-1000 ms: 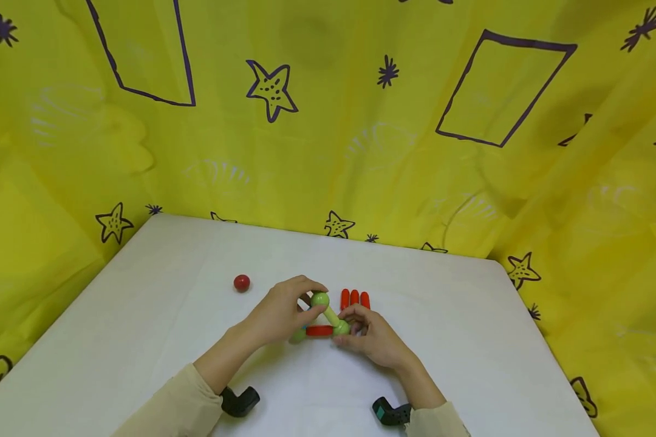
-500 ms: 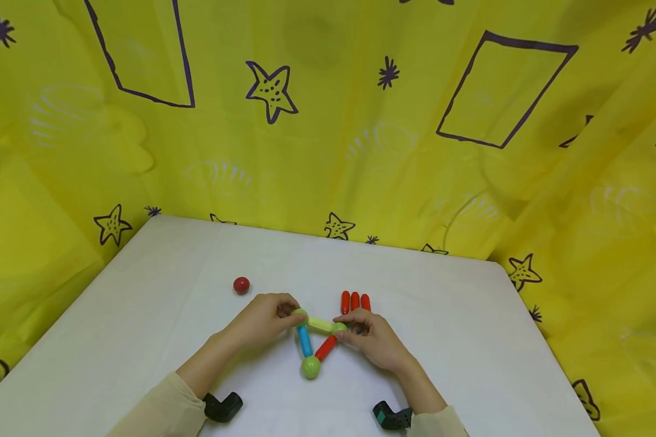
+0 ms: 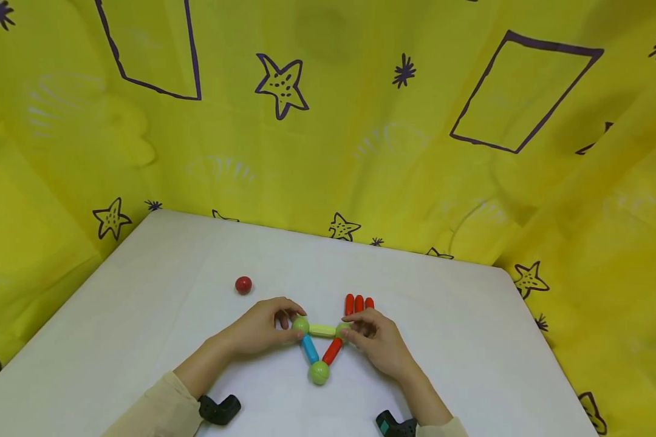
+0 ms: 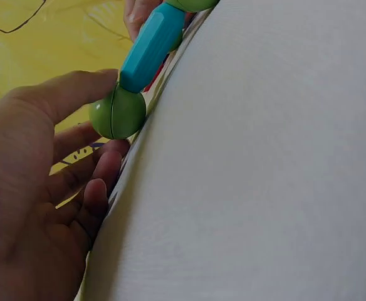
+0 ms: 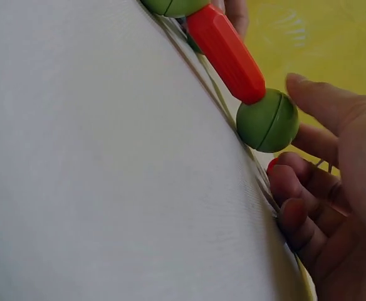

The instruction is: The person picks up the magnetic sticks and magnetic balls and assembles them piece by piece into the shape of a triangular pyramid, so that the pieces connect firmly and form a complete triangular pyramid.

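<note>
Lying flat on the white worktop (image 3: 459,340), a toy triangle (image 3: 319,346) sits between both hands.
Its yellow, blue and red rods join three green balls. The left hand (image 3: 262,328) touches the left ball (image 3: 300,325) with loosely curved fingers; the right hand (image 3: 379,340) does likewise at the right ball (image 3: 342,329). Three orange rods (image 3: 359,301) lie just behind, a red ball (image 3: 243,284) farther left.

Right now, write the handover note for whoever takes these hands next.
Left hand: fingertips at the triangle's left green ball, not gripping it.
Right hand: fingertips beside the right green ball, also not gripping.
Done: a flat triangle lies on the white table, with a yellow-green rod across the top and a blue rod and a red rod meeting at the near green ball.
Left: three spare red rods behind the right hand, and a loose red ball.
</note>
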Demonstrator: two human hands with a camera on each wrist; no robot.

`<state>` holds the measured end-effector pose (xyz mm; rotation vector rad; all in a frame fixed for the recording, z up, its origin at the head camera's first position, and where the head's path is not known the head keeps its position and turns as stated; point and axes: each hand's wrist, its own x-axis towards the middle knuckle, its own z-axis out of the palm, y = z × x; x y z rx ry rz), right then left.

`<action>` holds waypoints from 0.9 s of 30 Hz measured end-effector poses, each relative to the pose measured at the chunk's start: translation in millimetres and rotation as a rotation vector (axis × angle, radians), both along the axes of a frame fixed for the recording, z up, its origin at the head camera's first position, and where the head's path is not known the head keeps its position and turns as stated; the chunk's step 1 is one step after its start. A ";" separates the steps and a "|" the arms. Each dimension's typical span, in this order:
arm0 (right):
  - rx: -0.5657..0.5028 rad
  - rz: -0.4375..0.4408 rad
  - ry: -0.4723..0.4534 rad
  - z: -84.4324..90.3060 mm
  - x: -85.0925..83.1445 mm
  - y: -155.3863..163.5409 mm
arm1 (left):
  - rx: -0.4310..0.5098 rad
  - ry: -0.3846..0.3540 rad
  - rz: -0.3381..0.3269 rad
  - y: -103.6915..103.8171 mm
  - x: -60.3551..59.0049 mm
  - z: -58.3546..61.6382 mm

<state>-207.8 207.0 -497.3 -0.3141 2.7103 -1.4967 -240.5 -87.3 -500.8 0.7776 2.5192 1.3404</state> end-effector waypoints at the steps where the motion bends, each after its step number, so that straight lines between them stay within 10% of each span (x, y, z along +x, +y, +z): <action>1: -0.009 -0.035 0.007 1.0 1.2 0.3 | 0.010 0.004 -0.005 0.0 0.5 -1.1; 9: 0.016 -0.414 0.112 -1.1 -2.1 7.6 | 0.035 0.050 0.008 0.0 4.0 -7.6; 27: 0.246 -0.392 0.114 -1.4 -9.8 8.7 | 0.031 0.120 0.050 2.1 -0.5 -11.3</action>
